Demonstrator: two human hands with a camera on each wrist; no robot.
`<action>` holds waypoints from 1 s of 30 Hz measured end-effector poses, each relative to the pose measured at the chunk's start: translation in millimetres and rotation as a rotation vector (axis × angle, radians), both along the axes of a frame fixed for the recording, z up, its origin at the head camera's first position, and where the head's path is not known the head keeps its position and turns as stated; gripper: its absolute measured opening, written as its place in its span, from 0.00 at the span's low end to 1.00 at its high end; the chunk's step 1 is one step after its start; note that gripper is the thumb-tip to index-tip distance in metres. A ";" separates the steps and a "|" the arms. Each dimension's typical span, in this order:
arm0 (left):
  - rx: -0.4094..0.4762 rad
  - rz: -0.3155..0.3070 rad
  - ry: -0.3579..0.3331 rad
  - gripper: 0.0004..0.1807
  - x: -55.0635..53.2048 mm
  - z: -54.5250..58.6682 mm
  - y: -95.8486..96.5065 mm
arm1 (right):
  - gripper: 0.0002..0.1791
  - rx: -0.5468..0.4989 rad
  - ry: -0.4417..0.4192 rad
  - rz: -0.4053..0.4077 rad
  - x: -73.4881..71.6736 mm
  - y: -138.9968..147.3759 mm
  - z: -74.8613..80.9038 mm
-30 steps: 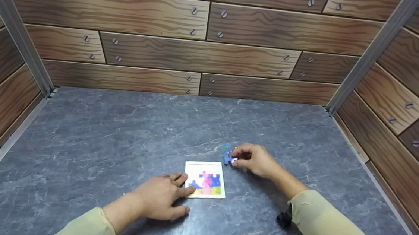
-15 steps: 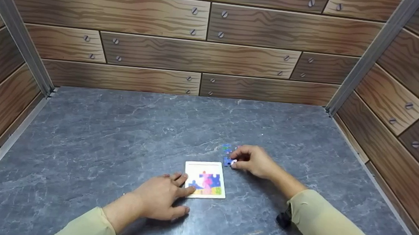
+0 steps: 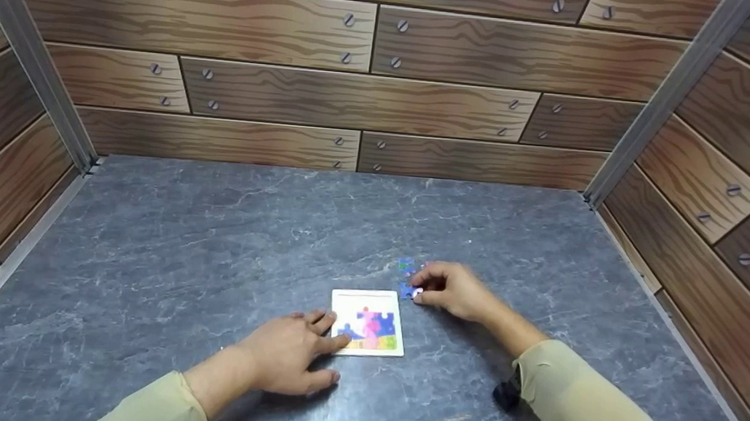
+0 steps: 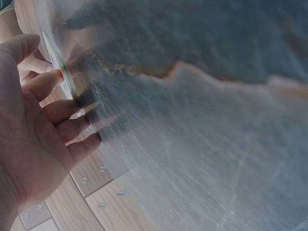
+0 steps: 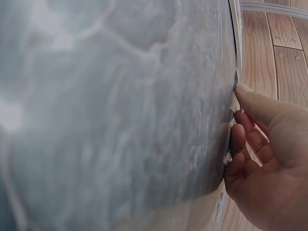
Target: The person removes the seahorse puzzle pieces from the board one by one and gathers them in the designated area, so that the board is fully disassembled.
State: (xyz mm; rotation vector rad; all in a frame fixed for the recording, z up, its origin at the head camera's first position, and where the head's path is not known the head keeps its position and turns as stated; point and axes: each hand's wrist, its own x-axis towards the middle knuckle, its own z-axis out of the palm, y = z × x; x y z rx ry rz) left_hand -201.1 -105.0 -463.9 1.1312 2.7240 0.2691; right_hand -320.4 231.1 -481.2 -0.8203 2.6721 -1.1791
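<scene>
A white puzzle tray (image 3: 365,294) lies in front of me, partly filled with pink, blue, yellow and green jigsaw pieces (image 3: 381,323). My left hand (image 3: 287,354) rests along its left side, fingers extended, with the index fingertip on the lower left corner. The left wrist view shows these fingers against the thin edge of the tray (image 4: 67,79). Just beyond the tray's upper right corner, my right hand (image 3: 459,291) pinches a blue jigsaw piece with a white patch (image 3: 408,291) between thumb and fingers, low at the table. Its right part is hidden by the fingers.
Another blue and green jigsaw piece (image 3: 405,264) lies right behind the held one. A bit of pink piece (image 3: 429,265) shows behind my right fingers. Wood-patterned walls (image 3: 357,99) enclose the grey marbled table (image 3: 213,224) at the back and sides.
My right hand has drawn the blue jigsaw piece slightly toward me, widening the space to the piece behind it. The left hand and the tray have stayed in place.
</scene>
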 end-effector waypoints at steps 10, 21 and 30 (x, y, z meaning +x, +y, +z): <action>-0.003 -0.001 -0.004 0.35 -0.1 0.1 0.4 | 0.11 -0.009 0.009 0.008 -0.1 0.7 -0.7; 0.002 0.008 -0.014 0.35 0.3 0.3 -0.2 | 0.12 -0.011 -0.002 -0.001 0.2 1.2 -0.4; -0.003 0.010 -0.026 0.35 0.2 0.5 0.0 | 0.11 -0.007 -0.010 -0.001 0.3 1.8 -0.4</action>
